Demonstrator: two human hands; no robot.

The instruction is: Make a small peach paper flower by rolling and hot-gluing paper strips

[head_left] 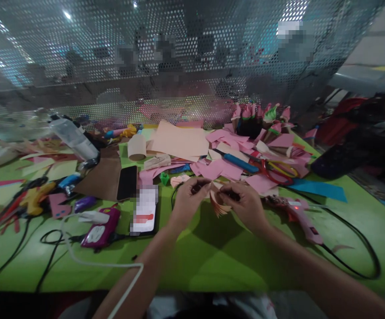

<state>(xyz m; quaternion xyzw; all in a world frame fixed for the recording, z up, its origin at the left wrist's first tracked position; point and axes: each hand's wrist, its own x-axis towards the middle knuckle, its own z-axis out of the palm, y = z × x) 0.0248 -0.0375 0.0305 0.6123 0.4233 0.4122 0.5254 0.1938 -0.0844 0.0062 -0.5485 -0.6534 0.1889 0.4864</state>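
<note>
Between my two hands is a peach-coloured paper piece, curved, with its lower edge cut into narrow strips. My left hand pinches its upper left end between thumb and fingers. On the other side my right hand is closed on the right part of the paper. Both hands are held over the green table. Just right of my right hand lies a pink glue gun with a small red light on. A small pale pink paper piece and a green folded bit lie beyond my left hand.
A lit phone, a dark phone and a magenta power strip lie to the left, with cables. Paper scraps, a blue cutter and red-handled scissors lie behind. A perforated metal screen borders the back.
</note>
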